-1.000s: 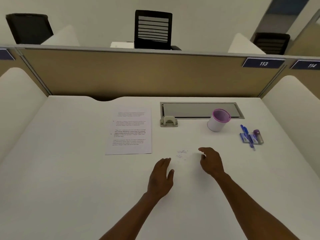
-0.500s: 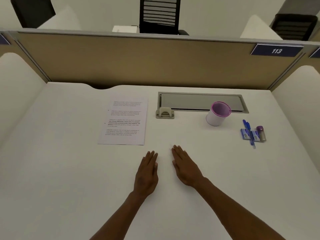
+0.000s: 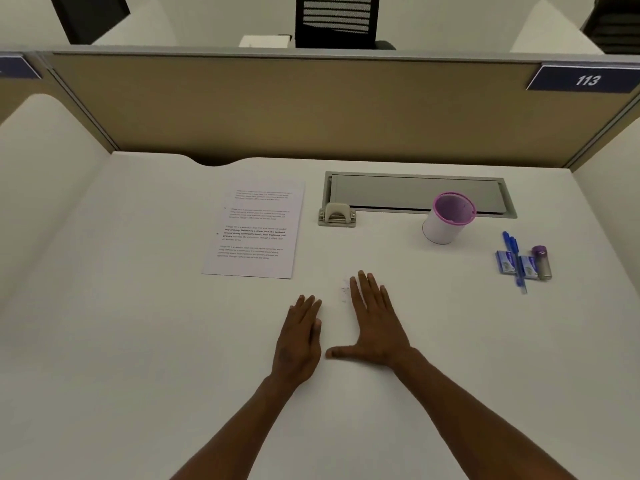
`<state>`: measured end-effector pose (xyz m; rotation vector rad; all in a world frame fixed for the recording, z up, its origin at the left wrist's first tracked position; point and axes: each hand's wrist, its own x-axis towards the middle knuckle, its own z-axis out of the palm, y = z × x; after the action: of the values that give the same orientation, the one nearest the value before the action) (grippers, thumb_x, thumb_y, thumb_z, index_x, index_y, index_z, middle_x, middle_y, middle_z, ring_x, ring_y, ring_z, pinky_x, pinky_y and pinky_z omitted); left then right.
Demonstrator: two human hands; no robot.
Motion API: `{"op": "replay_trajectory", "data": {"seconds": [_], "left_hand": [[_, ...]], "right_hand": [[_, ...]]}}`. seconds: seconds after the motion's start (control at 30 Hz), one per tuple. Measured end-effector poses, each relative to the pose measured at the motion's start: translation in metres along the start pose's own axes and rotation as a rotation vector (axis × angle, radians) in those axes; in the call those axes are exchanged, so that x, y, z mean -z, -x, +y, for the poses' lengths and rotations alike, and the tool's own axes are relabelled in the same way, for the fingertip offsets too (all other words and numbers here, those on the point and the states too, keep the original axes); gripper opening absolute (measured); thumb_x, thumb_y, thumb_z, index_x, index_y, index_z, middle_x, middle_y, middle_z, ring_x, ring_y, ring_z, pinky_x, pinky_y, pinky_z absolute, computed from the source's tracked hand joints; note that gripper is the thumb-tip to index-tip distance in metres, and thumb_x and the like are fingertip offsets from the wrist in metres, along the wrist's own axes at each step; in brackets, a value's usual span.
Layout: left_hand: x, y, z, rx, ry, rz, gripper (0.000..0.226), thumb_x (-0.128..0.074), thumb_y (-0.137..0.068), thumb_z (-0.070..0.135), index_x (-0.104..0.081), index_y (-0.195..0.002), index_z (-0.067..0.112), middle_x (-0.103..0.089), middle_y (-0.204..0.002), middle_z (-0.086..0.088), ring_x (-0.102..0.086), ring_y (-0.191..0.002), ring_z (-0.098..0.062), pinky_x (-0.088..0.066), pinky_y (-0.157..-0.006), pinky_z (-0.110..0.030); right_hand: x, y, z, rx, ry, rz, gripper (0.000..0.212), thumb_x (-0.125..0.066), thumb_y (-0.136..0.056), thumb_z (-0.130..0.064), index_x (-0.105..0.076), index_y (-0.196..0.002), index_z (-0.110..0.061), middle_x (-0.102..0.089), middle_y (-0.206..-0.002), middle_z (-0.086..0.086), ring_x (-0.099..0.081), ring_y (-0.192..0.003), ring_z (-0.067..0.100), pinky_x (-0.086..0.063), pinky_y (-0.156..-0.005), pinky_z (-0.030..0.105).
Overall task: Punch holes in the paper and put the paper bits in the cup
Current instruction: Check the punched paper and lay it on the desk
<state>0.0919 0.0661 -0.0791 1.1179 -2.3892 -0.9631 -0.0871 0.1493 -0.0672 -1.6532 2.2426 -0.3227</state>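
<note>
Resting flat on the table (image 3: pixel 138 341), both hands lie nearest the camera with fingers straight and nothing held: left hand (image 3: pixel 299 336) with fingers together, right hand (image 3: pixel 375 327) with thumb splayed out toward the left one. Paper bits (image 3: pixel 345 289) sit as a faint scatter touching the inner edge of the right hand's fingers, between the two hands. Judgement: bits are near weightless, flimsy, prone to drift or cling; better herded into a heap with the hand edges, then pinched or scooped, than picked singly. Farther out, left of centre, the paper (image 3: pixel 254 230) lies flat, printed side up, long axis running away from the person, text upright to them; thin and floppy, best lifted by an edge. Just right of it, the hole punch (image 3: pixel 336 214), small, resting apart from the sheet. Beyond and right, the cup (image 3: pixel 448 220) stands upright, mouth open upward, pink rim, well apart from the bits. Pens and small boxes (image 3: pixel 521 261) at far right.
</note>
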Motion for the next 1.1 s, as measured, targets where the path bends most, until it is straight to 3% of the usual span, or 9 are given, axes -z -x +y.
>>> {"op": "replay_trajectory", "data": {"seconds": [0.17,0.27,0.47,0.53,0.63,0.7,0.83,0.93,1.1], "left_hand": [[0.002,-0.008,0.005,-0.081,-0.078,-0.027,0.047,-0.041,-0.105,0.029,-0.038,-0.152,0.021,-0.031,-0.161,0.004,-0.016,-0.152,-0.008,-0.017,-0.125,-0.036],[0.004,-0.021,0.007,-0.118,-0.161,-0.045,0.055,-0.038,-0.105,0.04,-0.03,-0.155,0.021,-0.021,-0.164,0.002,-0.007,-0.154,-0.009,-0.013,-0.126,-0.033],[0.0,-0.049,0.006,-0.161,-0.439,-0.21,0.077,-0.014,-0.098,0.065,-0.007,-0.159,0.019,0.006,-0.167,-0.001,0.012,-0.154,-0.016,-0.001,-0.127,-0.039],[-0.002,-0.05,0.003,-0.172,-0.46,-0.23,0.079,-0.011,-0.097,0.067,-0.005,-0.159,0.019,0.007,-0.167,-0.001,0.013,-0.154,-0.016,-0.001,-0.127,-0.04],[-0.006,-0.044,0.001,-0.199,-0.434,-0.231,0.079,-0.012,-0.098,0.068,-0.008,-0.159,0.018,0.004,-0.167,0.0,0.012,-0.154,-0.014,-0.002,-0.127,-0.041],[-0.009,-0.039,0.002,-0.228,-0.398,-0.228,0.076,-0.016,-0.099,0.066,-0.012,-0.159,0.019,0.0,-0.167,0.001,0.009,-0.154,-0.013,-0.006,-0.127,-0.041],[-0.009,-0.03,-0.001,-0.218,-0.355,-0.186,0.073,-0.022,-0.101,0.062,-0.014,-0.159,0.019,-0.003,-0.168,0.002,0.008,-0.154,-0.011,-0.003,-0.127,-0.037],[-0.011,-0.032,0.0,-0.182,-0.396,-0.199,0.075,-0.019,-0.1,0.061,-0.011,-0.159,0.015,0.0,-0.167,0.0,0.01,-0.154,-0.015,0.0,-0.126,-0.038],[-0.021,-0.032,0.017,-0.257,-0.445,-0.268,0.068,-0.013,-0.103,0.052,-0.009,-0.158,0.014,-0.001,-0.167,0.0,0.01,-0.154,-0.016,-0.003,-0.126,-0.041]], "right_hand": [[0.012,-0.036,0.024,-0.041,0.024,-0.002,0.137,-0.036,-0.058,-0.1,0.019,-0.152,-0.018,0.022,-0.162,0.0,0.022,-0.148,0.016,0.004,-0.122,0.04],[0.014,-0.045,0.032,-0.029,0.0,0.004,0.115,-0.031,-0.075,-0.089,0.014,-0.154,-0.019,0.017,-0.162,-0.003,0.019,-0.149,0.012,0.006,-0.122,0.034],[0.012,-0.045,0.023,0.239,0.07,-0.063,0.063,-0.024,-0.104,-0.045,-0.009,-0.156,-0.014,-0.001,-0.164,0.002,0.008,-0.151,0.015,-0.004,-0.124,0.038],[0.013,-0.034,0.022,0.27,0.049,-0.026,0.055,-0.026,-0.106,-0.036,-0.018,-0.155,-0.013,-0.011,-0.163,0.002,-0.002,-0.151,0.015,-0.003,-0.123,0.03],[0.014,-0.006,0.024,0.299,-0.007,0.021,0.049,-0.033,-0.105,-0.032,-0.034,-0.151,-0.014,-0.03,-0.158,0.002,-0.023,-0.148,0.015,-0.018,-0.12,0.027],[0.019,0.007,0.026,0.205,-0.111,0.079,0.046,-0.037,-0.104,-0.031,-0.04,-0.148,-0.017,-0.042,-0.152,0.001,-0.037,-0.141,0.015,-0.029,-0.115,0.025],[0.025,0.007,0.034,-0.184,-0.24,0.419,0.033,-0.053,-0.097,-0.014,-0.061,-0.128,-0.007,-0.061,-0.127,0.009,-0.054,-0.121,0.026,-0.043,-0.102,0.031],[0.02,0.006,0.025,-0.328,-0.149,0.329,0.034,-0.051,-0.091,-0.004,-0.061,-0.123,0.001,-0.057,-0.12,0.013,-0.051,-0.113,0.031,-0.047,-0.093,0.034],[-0.002,0.003,-0.009,-0.179,-0.133,0.169,0.043,-0.052,-0.087,-0.005,-0.054,-0.131,-0.006,-0.053,-0.122,0.008,-0.049,-0.113,0.024,-0.047,-0.09,0.029]]}}
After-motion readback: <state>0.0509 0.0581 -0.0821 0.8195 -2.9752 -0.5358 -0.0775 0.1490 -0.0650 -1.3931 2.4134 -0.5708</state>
